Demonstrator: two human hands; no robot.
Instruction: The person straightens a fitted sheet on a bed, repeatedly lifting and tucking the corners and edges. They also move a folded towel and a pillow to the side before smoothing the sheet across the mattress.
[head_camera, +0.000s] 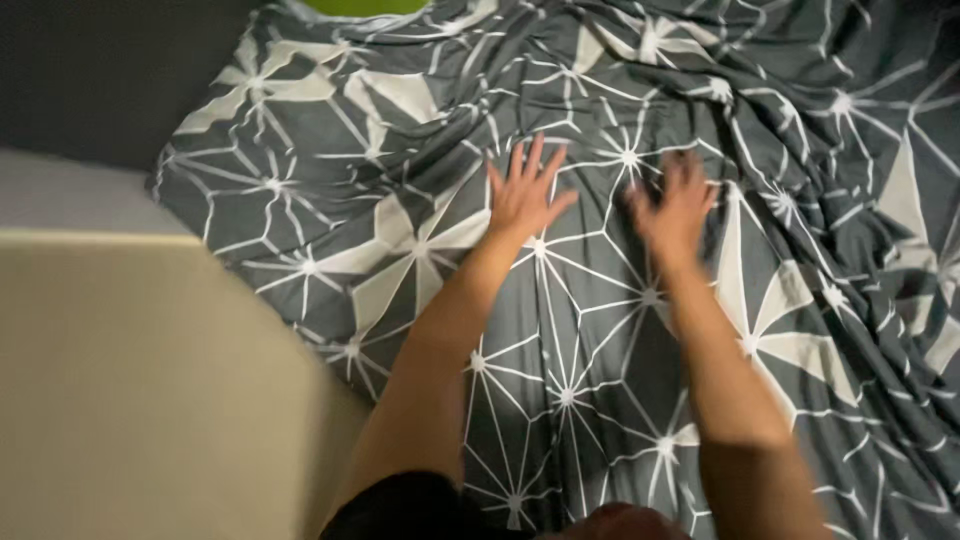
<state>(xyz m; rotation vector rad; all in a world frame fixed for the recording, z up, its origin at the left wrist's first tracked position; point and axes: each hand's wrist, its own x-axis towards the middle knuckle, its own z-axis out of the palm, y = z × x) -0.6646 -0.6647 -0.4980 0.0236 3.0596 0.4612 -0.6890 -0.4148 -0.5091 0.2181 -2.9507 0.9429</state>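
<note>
The grey sheet (600, 330) with white star-and-line patterns lies spread over the bed and fills most of the view. Judging by how it lies, the middle under the hands is fairly flat, while the stretch from 12 to 4 o'clock is bunched in deep folds, so much smoothing looks left. The left hand (525, 195) rests flat on the sheet just above centre, fingers (535, 160) spread wide and holding nothing. The right hand (675, 210), just beside it at 3 o'clock, is blurred; its fingers look open and on the cloth, gripping nothing. At 8 o'clock a bare beige mattress corner (130, 400) shows uncovered.
</note>
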